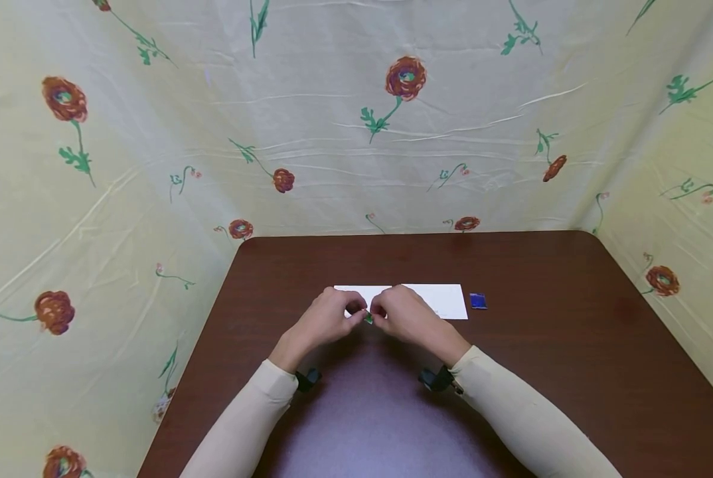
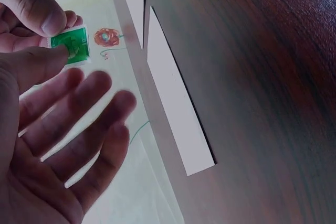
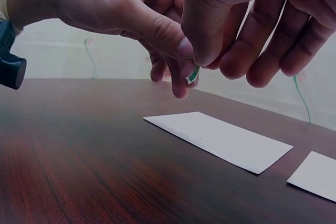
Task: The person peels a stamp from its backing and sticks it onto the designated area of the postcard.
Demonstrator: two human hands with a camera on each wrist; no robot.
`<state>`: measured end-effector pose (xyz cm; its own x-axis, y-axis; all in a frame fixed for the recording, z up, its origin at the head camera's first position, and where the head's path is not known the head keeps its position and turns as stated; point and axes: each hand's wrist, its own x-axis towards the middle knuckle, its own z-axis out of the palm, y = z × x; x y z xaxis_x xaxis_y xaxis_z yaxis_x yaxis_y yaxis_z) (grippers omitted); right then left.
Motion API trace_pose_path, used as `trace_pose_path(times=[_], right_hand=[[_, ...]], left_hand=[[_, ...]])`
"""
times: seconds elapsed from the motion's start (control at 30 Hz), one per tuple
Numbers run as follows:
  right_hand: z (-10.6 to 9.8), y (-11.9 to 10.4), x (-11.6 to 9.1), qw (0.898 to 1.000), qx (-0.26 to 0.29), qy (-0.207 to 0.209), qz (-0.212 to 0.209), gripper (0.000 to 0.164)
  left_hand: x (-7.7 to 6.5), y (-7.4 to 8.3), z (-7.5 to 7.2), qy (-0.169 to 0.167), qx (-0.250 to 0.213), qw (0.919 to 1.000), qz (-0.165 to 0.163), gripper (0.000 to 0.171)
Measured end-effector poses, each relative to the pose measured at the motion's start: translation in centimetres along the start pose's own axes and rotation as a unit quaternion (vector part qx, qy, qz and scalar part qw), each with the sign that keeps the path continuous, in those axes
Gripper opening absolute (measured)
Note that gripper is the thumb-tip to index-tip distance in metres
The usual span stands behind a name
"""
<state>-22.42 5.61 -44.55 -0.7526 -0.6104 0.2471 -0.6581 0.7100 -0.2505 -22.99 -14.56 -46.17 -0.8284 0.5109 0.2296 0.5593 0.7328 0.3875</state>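
Observation:
A small green square packet (image 2: 79, 44) with clear edges is held up between the two hands. My left hand (image 1: 330, 315) pinches it with the thumb in front; the other fingers spread apart in the left wrist view. My right hand (image 1: 409, 317) pinches the packet's other side between thumb and finger. Only a thin green edge of it shows in the right wrist view. Beneath and behind the hands, two white cards (image 3: 220, 139) (image 1: 449, 302) lie side by side on the table. The hands partly cover the cards in the head view.
A blue square packet (image 1: 478, 301) lies just right of the right-hand card. The brown table (image 1: 536, 372) has rounded far corners. Flower-patterned cloth (image 1: 332, 119) hangs behind it and at both sides. Dark cameras (image 1: 435, 379) are strapped at the wrists.

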Motion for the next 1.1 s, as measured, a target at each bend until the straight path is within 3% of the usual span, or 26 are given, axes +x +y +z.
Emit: trace_pose_path(times=[0.17, 0.43, 1.1], right_hand=[[-0.16, -0.12, 0.0, 1.0, 0.0, 0.007, -0.005, 0.006], [-0.1, -0.31, 0.09, 1.0, 0.003, 0.006, 0.002, 0.007], [0.53, -0.59, 0.18, 1.0, -0.009, 0.004, -0.002, 0.005]], left_hand=[[-0.09, 0.32, -0.19, 0.033, 0.013, 0.9988, -0.035, 0.008], [-0.13, 0.59, -0.06, 0.017, 0.023, 0.9987, -0.042, 0.008], [-0.61, 0.68, 0.16, -0.01, -0.013, 0.9992, -0.036, 0.009]])
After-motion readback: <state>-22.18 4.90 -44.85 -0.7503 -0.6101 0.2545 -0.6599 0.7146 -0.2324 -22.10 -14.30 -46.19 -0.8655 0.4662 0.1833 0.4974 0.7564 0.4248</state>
